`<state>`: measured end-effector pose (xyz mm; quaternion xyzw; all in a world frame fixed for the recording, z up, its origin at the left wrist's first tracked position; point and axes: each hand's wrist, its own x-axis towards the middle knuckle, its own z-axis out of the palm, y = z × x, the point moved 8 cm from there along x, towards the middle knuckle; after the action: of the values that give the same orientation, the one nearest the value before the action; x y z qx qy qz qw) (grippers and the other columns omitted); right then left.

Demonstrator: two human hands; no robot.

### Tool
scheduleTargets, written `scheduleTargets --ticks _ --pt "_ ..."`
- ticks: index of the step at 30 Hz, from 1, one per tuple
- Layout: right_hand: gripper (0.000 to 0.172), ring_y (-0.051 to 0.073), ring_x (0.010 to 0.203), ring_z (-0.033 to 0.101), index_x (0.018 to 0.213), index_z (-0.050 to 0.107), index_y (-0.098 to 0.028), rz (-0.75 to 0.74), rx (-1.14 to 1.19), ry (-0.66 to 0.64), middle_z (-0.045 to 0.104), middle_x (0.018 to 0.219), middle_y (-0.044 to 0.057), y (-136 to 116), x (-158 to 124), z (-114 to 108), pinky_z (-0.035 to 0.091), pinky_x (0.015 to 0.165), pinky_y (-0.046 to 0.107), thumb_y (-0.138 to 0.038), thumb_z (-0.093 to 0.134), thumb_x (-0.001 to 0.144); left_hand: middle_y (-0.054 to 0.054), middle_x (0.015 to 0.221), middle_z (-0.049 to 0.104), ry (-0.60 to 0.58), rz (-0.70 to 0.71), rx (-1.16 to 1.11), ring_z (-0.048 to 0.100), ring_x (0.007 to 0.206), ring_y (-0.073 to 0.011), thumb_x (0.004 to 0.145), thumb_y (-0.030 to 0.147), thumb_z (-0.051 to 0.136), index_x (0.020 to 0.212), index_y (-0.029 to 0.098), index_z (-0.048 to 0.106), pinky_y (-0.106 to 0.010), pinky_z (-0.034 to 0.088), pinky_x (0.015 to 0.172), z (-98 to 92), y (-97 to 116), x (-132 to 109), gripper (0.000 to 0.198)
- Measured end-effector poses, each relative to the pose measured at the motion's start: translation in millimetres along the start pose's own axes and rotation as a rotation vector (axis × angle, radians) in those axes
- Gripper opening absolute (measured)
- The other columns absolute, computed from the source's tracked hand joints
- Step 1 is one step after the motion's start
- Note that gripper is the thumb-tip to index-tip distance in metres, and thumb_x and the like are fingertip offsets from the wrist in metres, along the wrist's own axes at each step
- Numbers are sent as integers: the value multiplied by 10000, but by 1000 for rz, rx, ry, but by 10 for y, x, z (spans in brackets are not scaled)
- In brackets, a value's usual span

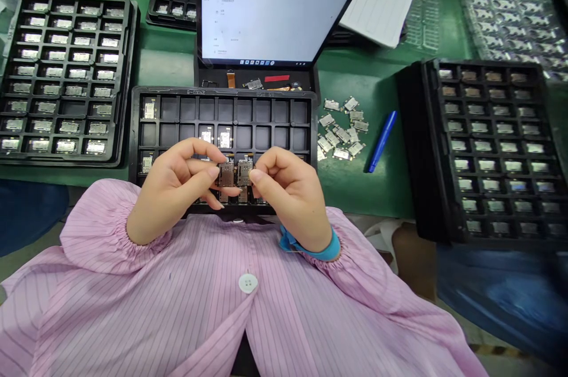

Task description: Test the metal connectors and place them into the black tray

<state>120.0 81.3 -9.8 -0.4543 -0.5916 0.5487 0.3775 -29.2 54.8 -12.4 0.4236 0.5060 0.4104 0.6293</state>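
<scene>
Over the front part of a black compartment tray [173, 92], my left hand [180, 184] pinches a small metal-faced module [226, 174] between thumb and fingers. My right hand [288, 187], a blue band at its wrist, pinches a second similar module [244, 172] by its right edge. The two modules are upright, side by side, with a narrow gap between them. More modules lie in some compartments, such as one at the back left [149, 109]; my hands hide part of the front rows.
Loose modules [341, 134] lie in a pile right of the tray, beside a blue pen [381, 141]. Filled trays stand left [126, 81] and right [437, 187]. A screen [275, 10] rises behind, with papers [377, 4] and clear plastic trays [515, 16] further right.
</scene>
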Motion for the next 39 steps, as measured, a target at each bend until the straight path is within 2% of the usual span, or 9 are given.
scheduleTargets --ticks 5,10,14,20,27,39 --pt "197 99 481 425 678 469 -226 14 -10 5 480 547 -49 18 5 -6 322 451 255 -284 581 829 -20 739 739 3 -3 12 728 635 -181 899 310 612 1000 207 549 -241 593 533 -3 -11 3 157" --pt "197 98 482 424 679 471 -224 16 -9 6 481 548 -49 24 3 -4 321 450 254 -284 576 834 -27 755 738 -9 21 -5 747 772 -210 904 286 603 1011 209 550 -230 595 539 5 -12 16 142" --pt "190 94 490 424 680 475 -221 -5 -10 6 479 559 -50 4 -1 1 325 455 250 -269 575 834 -25 762 742 -16 33 -2 743 738 -191 911 279 597 1003 211 547 -225 597 542 4 -12 16 125" --pt "190 95 491 427 686 476 -222 -16 -18 7 483 561 -50 -11 -1 5 327 454 249 -267 578 840 -16 732 720 -1 32 26 749 809 -231 899 304 614 1000 212 543 -233 596 533 -6 -13 7 154" --pt "189 91 495 425 690 478 -219 -37 -23 4 481 568 -52 -20 2 9 327 456 244 -248 573 850 -16 755 730 -13 70 16 749 802 -216 910 285 608 1007 208 548 -214 590 525 -7 0 17 138" --pt "193 91 495 424 687 480 -219 -51 -21 -3 480 565 -56 -16 8 6 327 457 248 -233 576 853 -9 746 732 3 68 31 693 564 -131 911 268 600 989 194 555 -201 572 515 -9 14 20 116"
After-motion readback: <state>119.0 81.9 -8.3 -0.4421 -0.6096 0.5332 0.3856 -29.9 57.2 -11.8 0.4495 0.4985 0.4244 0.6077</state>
